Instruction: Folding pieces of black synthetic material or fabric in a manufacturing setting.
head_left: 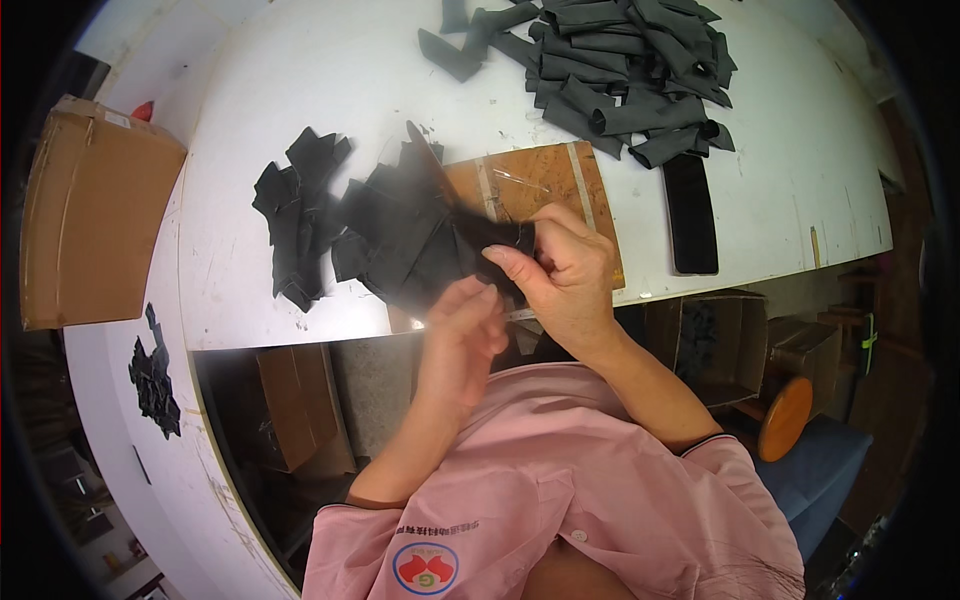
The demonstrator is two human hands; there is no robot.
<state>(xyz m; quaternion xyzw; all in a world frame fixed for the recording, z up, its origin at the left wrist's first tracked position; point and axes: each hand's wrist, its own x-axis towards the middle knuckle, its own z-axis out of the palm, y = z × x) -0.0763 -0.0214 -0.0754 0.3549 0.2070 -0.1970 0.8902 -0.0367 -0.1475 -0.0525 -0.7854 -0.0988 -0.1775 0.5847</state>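
Observation:
My right hand (575, 265) is closed, its thumb pressing on a black fabric piece (478, 238) above the near edge of the table. A dark, pointed, blade-like strip (432, 165) slants up and left from that fabric; its lower end is hidden, so I cannot tell whether the hand holds it too. My left hand (465, 325) has its fingers curled, the tips close to the fabric's lower edge. What they pinch, if anything, is unclear. Left of both hands lies a heap of flat black fabric pieces (395, 230), with another smaller pile (298, 215) beyond it.
Under the work sits a brown board (560, 180) with tape strips. A phone (690, 215) lies to its right. Folded dark fabric pieces (620, 60) are heaped at the back. A cardboard box (100, 215) stands left. Below the table are open boxes (720, 340) and a round wooden stool top (785, 418).

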